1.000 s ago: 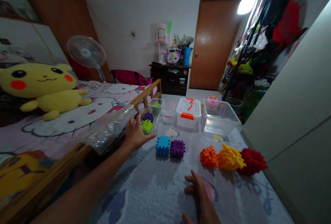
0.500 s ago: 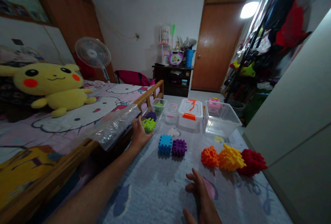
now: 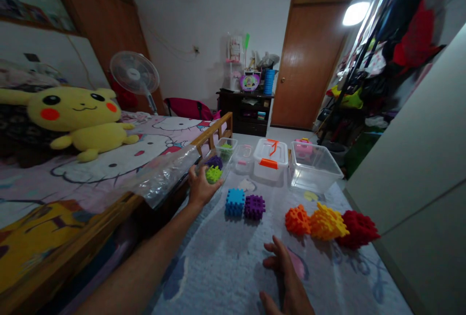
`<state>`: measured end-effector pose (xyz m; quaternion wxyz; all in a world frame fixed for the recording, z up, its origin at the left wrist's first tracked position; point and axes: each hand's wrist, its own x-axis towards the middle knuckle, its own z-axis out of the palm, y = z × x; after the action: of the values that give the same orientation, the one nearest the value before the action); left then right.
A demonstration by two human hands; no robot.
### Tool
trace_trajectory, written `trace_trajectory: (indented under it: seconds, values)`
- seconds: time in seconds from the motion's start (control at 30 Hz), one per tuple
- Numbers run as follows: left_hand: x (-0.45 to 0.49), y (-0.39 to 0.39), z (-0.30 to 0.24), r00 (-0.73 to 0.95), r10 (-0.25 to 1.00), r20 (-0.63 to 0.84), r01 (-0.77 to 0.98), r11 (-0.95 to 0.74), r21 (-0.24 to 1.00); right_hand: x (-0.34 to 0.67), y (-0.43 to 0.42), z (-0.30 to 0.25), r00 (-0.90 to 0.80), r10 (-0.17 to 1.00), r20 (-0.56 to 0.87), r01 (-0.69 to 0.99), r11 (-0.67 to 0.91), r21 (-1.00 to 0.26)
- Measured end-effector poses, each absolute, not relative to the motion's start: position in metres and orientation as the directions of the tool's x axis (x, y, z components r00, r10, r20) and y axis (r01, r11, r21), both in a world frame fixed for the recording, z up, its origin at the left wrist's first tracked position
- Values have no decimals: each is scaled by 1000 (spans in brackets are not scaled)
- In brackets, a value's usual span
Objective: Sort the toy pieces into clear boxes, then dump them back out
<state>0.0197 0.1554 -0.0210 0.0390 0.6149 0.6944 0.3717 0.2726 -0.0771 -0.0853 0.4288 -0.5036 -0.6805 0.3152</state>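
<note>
My left hand (image 3: pixel 202 188) is closed round a lime green piece of interlocking toy blocks (image 3: pixel 213 174), thumb at its near right side; my fingers partly hide it. A dark purple knobbly piece (image 3: pixel 214 161) is just behind it, by a clear plastic container. Closer to me, a blue block cube (image 3: pixel 235 201) and a purple block cube (image 3: pixel 254 207) stand side by side on the blue patterned sheet. My right hand (image 3: pixel 287 278) hovers low over the sheet with its fingers apart, holding nothing. To its right sit orange (image 3: pixel 297 220), yellow (image 3: pixel 328 222) and red (image 3: pixel 358 229) block clusters in a row.
Along the far edge stand a clear container (image 3: pixel 226 149) with green pieces, a small clear box (image 3: pixel 244 158), a lidded box with orange latches (image 3: pixel 270 159) and a large clear bin (image 3: pixel 313 167). A wooden bed rail (image 3: pixel 209 138) runs along my left; a white surface (image 3: pixel 418 159) rises at right.
My left hand has shifted slightly right, its fingers now further round the lime green piece, which has turned or moved a little. My right hand has hardly moved.
</note>
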Motion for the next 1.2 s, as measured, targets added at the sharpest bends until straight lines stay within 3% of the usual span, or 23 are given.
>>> trace_trajectory:
  seconds: [0.87,1.2]
  values:
    - [17,156,-32,-252,816,520,819,-106,564,271,-77,-80,-118,961,250,445,276,-852]
    - [31,152,-17,-325,849,417,807,19,590,274,-77,-84,-135,958,252,428,286,-857]
